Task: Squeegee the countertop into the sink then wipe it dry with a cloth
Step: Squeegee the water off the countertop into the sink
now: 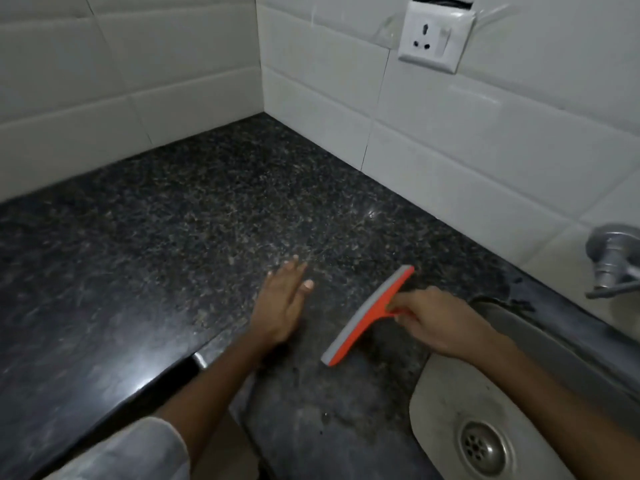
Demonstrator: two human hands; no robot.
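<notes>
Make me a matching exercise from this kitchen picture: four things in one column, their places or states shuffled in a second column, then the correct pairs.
Things
1. squeegee
2. left hand
3. wall socket
4. drain

Places or states
A. mounted on the white tiles, upper right
B. open, fingers straight, over the dark countertop
C. at the bottom of the sink, lower right
D. orange with a grey blade, handle gripped by the right hand

Pairs: 1-D, 2-B, 3-A, 4-C
</notes>
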